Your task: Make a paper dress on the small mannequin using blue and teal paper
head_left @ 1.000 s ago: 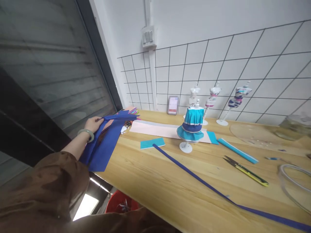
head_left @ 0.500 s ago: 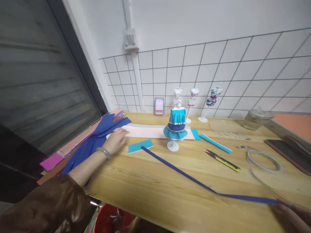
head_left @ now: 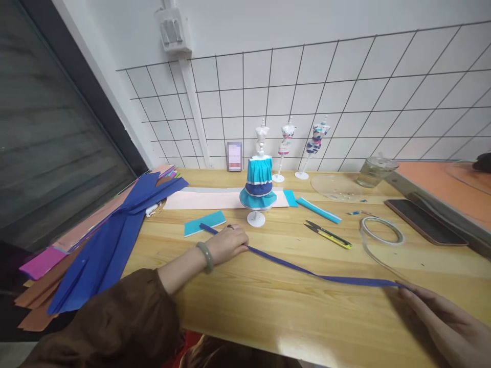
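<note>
A long, narrow dark-blue strip (head_left: 286, 263) lies slantwise across the wooden table. My left hand (head_left: 230, 243), with a green bangle at the wrist, pinches it near its left part. Its right end is between the thumb and fingers of my right hand (head_left: 429, 306). The strip's left tip rests on a flat turquoise piece (head_left: 192, 227). Just beyond my left hand stands a small mannequin (head_left: 256, 217) in a turquoise and dark-blue ruffled dress (head_left: 259, 174). Yellow-handled thread snips (head_left: 330, 236) and a folded turquoise strip (head_left: 319, 210) lie to its right.
Blue sheets (head_left: 115, 230) and other coloured ones are piled at left. A pale pink band (head_left: 199, 199) runs behind the dressed mannequin. At right are a roll of tape (head_left: 401, 236), a dark phone (head_left: 425, 221) and a lidded cup (head_left: 376, 171). Several small mannequins (head_left: 284, 148) stand along the gridded wall.
My left hand has moved right from the blue pile onto the strip and now grips it. My right hand has come further into view, still holding the strip's end. The view has shifted.
</note>
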### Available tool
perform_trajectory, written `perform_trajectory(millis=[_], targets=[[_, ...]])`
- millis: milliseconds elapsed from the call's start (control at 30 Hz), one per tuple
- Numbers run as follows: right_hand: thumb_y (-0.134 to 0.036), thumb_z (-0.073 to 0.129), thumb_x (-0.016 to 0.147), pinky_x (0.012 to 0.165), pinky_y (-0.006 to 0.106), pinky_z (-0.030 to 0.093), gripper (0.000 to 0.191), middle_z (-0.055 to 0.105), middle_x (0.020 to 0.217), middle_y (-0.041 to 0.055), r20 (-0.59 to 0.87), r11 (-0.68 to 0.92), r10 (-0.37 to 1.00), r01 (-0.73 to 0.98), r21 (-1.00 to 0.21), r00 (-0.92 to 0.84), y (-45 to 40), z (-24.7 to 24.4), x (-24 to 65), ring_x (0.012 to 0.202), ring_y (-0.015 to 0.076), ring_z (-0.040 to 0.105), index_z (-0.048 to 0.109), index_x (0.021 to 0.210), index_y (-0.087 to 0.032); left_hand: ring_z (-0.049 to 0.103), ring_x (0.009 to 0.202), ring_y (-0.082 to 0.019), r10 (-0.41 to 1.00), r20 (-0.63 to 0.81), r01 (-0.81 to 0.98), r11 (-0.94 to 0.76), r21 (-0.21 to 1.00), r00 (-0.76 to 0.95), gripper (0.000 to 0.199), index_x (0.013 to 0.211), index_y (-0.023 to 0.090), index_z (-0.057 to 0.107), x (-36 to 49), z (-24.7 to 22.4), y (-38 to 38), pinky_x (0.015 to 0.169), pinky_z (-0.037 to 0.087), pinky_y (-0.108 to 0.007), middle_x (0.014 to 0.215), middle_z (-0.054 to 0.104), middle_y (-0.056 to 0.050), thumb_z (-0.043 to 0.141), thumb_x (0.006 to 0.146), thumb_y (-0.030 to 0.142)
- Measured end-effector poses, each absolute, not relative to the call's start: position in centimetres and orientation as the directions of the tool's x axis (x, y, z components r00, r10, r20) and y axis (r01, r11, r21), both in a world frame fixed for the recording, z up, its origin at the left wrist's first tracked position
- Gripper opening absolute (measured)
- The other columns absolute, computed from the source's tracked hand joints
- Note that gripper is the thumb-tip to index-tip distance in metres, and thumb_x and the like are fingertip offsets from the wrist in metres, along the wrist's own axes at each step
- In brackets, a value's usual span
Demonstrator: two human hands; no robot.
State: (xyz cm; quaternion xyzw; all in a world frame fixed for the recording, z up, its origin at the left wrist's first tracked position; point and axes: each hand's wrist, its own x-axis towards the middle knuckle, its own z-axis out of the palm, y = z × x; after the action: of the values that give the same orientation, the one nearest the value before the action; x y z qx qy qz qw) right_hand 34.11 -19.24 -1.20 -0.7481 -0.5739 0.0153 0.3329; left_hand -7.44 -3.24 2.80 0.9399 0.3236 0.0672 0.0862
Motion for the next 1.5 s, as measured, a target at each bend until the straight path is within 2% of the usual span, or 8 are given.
perform_trajectory(millis=[100, 267, 400, 733, 967, 1167, 1333, 1500], targets=[[-0.036, 0.055, 0.083, 0.058, 0.032, 0.06, 0.02, 0.074, 0.09, 0.0042, 0.416, -0.042, 0.874, 0.891, -0.452, 0.252, -19.3, -1.8, 33.9, 0.081, 0.0275, 0.07, 0.072, 0.086, -0.027, 0.054, 0.079, -0.018, 0.651, 0.076, 0.64, -0.758, 0.126, 0.755, 0.025, 0.084, 0.017, 0.058, -9.5, 3.3, -4.7, 0.075, 0.041, -0.032, 0.081, 0.06, -0.005, 0.038, 0.093, 0.029], [-0.032, 0.049, 0.087, 0.068, 0.032, 0.057, 0.023, 0.071, 0.096, 0.0066, 0.519, 0.326, 0.835, 0.923, -0.202, -0.182, -19.2, -2.9, 32.5, 0.082, 0.0235, 0.069, 0.066, 0.1, -0.023, 0.054, 0.085, -0.018, 0.606, 0.199, 0.62, -0.785, -0.011, 0.77, 0.026, 0.097, 0.019, 0.059, -13.8, 4.0, -7.1, 0.082, 0.041, -0.035, 0.082, 0.061, -0.005, 0.035, 0.09, 0.011], [-0.026, 0.049, 0.089, 0.071, 0.03, 0.055, 0.022, 0.07, 0.095, 0.0077, 0.529, 0.431, 0.801, 0.883, -0.187, -0.279, -18.8, -2.4, 30.3, 0.082, 0.0203, 0.068, 0.064, 0.104, -0.02, 0.055, 0.092, -0.02, 0.576, 0.283, 0.619, -0.78, -0.091, 0.767, 0.033, 0.114, 0.018, 0.055, -17.1, 4.4, -7.6, 0.085, 0.042, -0.039, 0.093, 0.065, -0.007, 0.034, 0.091, 0.009], [-0.024, 0.043, 0.09, 0.066, 0.027, 0.054, 0.029, 0.067, 0.105, 0.0081, 0.444, 0.508, 0.8, 0.85, -0.142, -0.404, -16.6, -1.9, 27.0, 0.084, 0.0189, 0.067, 0.063, 0.111, -0.02, 0.056, 0.102, -0.023, 0.735, 0.267, 0.778, -0.617, -0.117, 0.623, 0.033, 0.113, 0.022, 0.06, -21.4, 2.9, -7.5, 0.09, 0.043, -0.045, 0.098, 0.067, -0.009, 0.041, 0.087, 0.012], [-0.029, 0.042, 0.091, 0.07, 0.028, 0.055, 0.032, 0.066, 0.109, 0.009, 0.424, 0.518, 0.796, 0.849, -0.108, -0.432, -16.5, -3.4, 26.5, 0.091, 0.0209, 0.067, 0.063, 0.113, -0.019, 0.044, 0.122, -0.023, 0.771, 0.321, 0.798, -0.599, 0.072, 0.55, 0.043, 0.119, 0.017, 0.054, -17.5, 2.3, -9.4, 0.103, 0.036, -0.045, 0.12, 0.059, -0.009, 0.038, 0.081, 0.004], [-0.031, 0.042, 0.091, 0.071, 0.029, 0.056, 0.032, 0.065, 0.11, 0.0087, 0.416, 0.521, 0.797, 0.847, -0.105, -0.438, -16.4, -3.5, 26.6, 0.088, 0.0204, 0.067, 0.062, 0.113, -0.02, 0.054, 0.102, -0.019, 0.549, 0.378, 0.529, -0.832, 0.166, 0.745, 0.024, 0.107, 0.015, 0.059, -8.3, 3.0, -8.6, 0.092, 0.042, -0.036, 0.106, 0.065, -0.008, 0.045, 0.088, 0.023], [-0.031, 0.044, 0.089, 0.069, 0.031, 0.058, 0.031, 0.064, 0.111, 0.0091, 0.419, 0.493, 0.816, 0.858, -0.146, -0.398, -16.5, -4.4, 27.3, 0.089, 0.0239, 0.067, 0.062, 0.113, -0.023, 0.057, 0.089, -0.017, 0.357, 0.423, 0.34, -0.933, 0.119, 0.833, 0.03, 0.104, 0.013, 0.059, -2.2, 3.0, -6.8, 0.083, 0.045, -0.032, 0.093, 0.067, -0.01, 0.039, 0.092, 0.032], [-0.026, 0.047, 0.085, 0.062, 0.029, 0.059, 0.031, 0.067, 0.104, 0.0043, 0.482, 0.468, 0.813, 0.859, -0.208, -0.327, -16.4, -5.0, 27.3, 0.084, 0.0234, 0.069, 0.063, 0.11, -0.033, 0.056, 0.079, -0.017, 0.333, 0.387, 0.34, -0.939, 0.052, 0.86, 0.035, 0.095, 0.017, 0.063, 0.2, 1.1, -6.1, 0.069, 0.045, -0.029, 0.081, 0.064, -0.009, 0.037, 0.092, 0.04]])
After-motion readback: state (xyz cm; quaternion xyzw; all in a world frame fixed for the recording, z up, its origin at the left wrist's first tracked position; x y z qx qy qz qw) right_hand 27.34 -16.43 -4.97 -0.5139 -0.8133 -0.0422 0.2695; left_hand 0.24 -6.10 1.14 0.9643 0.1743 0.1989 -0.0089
